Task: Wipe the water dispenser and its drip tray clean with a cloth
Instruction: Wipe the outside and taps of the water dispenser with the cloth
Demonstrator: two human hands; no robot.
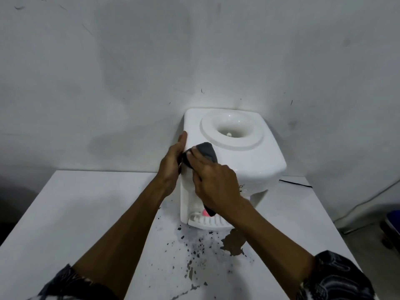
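Water dispenser [249, 156] is glossy white plastic, boxy with rounded corners and a round funnel well on top. Right hand [214, 180] has its fingers curled round a soft dark grey cloth [206, 149], pressing it on the dispenser's front left top edge. Left hand [172, 163] lies flat, fingers straight, against its left side. Ribbed drip tray [207, 221] sits at its foot, on a white table [86, 213] with chipped, speckled paint in front.

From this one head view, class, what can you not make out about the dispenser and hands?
Head view:
Taps: behind the right hand and cloth; only pink shows.
Drip tray: right end under the right forearm.
Front label: cut off by the right hand.
Left hand: palm against the dispenser, unseen.
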